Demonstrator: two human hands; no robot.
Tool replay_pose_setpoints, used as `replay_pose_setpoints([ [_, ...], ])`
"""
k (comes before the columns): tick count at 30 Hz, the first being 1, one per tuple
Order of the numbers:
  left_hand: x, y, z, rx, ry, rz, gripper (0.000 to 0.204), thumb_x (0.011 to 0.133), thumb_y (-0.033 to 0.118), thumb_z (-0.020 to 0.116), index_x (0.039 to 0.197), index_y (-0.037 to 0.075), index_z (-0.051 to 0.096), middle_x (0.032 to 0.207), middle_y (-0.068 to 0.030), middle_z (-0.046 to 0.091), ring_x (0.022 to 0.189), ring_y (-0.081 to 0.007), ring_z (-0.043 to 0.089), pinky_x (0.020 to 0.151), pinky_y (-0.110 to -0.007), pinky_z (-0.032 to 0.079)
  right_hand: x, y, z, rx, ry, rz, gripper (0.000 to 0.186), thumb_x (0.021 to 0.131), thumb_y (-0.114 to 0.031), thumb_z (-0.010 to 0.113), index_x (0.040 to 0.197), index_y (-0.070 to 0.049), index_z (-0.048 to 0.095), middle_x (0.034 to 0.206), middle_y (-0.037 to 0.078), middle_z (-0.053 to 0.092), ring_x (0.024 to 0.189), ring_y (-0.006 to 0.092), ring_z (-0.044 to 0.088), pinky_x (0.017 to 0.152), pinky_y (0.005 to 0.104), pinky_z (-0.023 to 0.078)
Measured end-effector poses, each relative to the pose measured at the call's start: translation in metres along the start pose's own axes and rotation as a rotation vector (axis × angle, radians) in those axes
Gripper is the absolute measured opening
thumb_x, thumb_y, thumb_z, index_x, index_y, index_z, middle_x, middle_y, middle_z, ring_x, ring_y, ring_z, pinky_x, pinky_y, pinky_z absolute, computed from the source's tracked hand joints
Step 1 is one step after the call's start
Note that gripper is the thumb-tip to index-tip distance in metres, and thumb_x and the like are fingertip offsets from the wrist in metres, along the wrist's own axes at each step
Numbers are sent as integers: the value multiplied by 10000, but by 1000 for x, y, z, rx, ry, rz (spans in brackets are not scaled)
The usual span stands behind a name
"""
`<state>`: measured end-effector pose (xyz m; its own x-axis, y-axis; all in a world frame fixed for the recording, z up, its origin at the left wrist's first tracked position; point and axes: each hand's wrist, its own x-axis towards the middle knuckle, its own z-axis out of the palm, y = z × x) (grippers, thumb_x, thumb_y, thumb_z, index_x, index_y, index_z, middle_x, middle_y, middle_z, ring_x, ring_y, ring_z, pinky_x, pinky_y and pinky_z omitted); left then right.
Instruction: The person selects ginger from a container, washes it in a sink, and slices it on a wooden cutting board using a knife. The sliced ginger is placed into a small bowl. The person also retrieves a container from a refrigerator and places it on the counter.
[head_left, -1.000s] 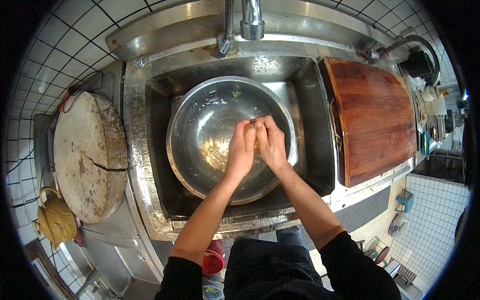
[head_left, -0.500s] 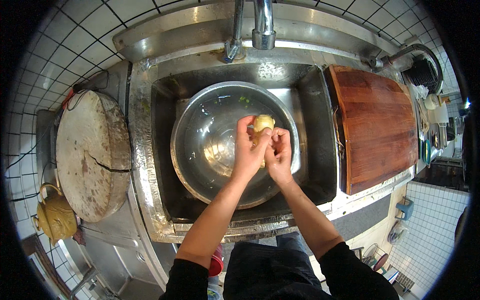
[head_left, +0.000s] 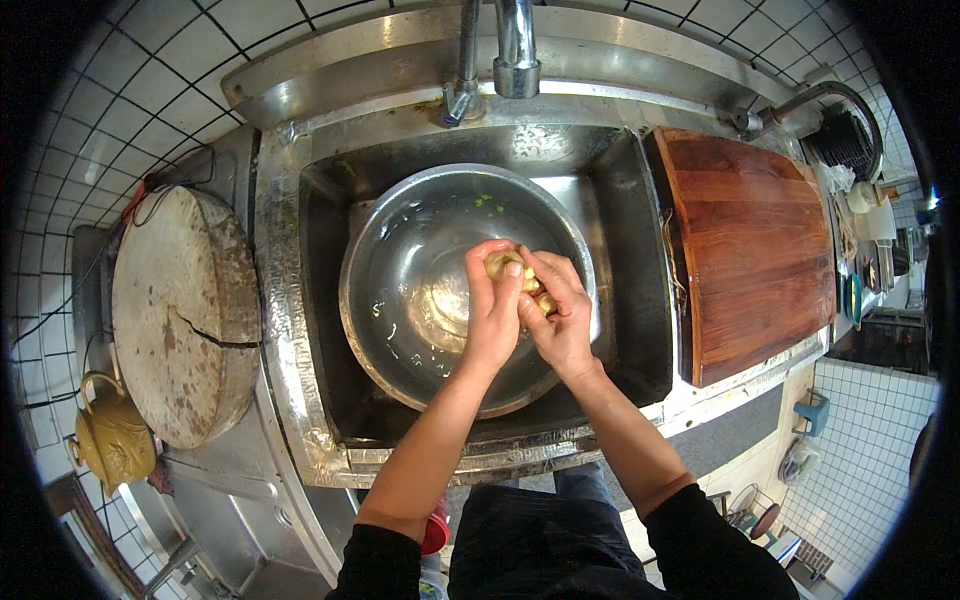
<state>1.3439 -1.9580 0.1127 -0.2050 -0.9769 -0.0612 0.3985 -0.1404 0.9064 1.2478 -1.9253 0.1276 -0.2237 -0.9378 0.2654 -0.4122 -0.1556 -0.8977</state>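
Over a wide steel basin (head_left: 352, 330) of water, both hands hold one pale yellow, knobby piece of ginger (head_left: 545, 302). My left hand (head_left: 488, 318) is closed round its far left end, the thumb pressed on top. My right hand (head_left: 563, 325) wraps it from the right, fingers bent over the upper side. Much of the ginger is hidden by the fingers; a few rounded knobs show between them. Green bits and small pale scraps lie in the basin's water. The basin stands inside a dark metal sink (head_left: 640, 330).
A tap (head_left: 516, 70) hangs over the sink's back edge. To the right lies a reddish-brown wooden board (head_left: 750, 260). On the left are a round, cracked chopping block (head_left: 175, 300) and a yellow-brown teapot (head_left: 112, 440). Utensils crowd the far right counter.
The ginger has been turned from upright to slanting, with its knobs now showing between my hands. My right hand has moved up and its fingers now reach over the ginger.
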Motion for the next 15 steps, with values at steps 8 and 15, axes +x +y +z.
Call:
replay_pose_setpoints([
  [8, 3, 5, 1, -451, 247, -267, 220, 977, 273, 484, 943, 58, 519, 1014, -73, 557, 904, -148, 543, 793, -293, 461, -8, 3, 3, -99, 15, -157, 463, 685, -38, 739, 1131, -43, 613, 1082, 149, 605, 986, 327, 579, 857, 383, 475],
  [15, 1, 28, -28, -76, -100, -220, 277, 872, 70, 570, 1144, 20, 597, 1140, -46, 590, 947, -110, 550, 811, -250, 436, 0, 11, -17, -177, -102, -178, 434, 747, -69, 695, 1165, -56, 579, 1184, 156, 584, 1039, 346, 572, 884, 404, 465],
])
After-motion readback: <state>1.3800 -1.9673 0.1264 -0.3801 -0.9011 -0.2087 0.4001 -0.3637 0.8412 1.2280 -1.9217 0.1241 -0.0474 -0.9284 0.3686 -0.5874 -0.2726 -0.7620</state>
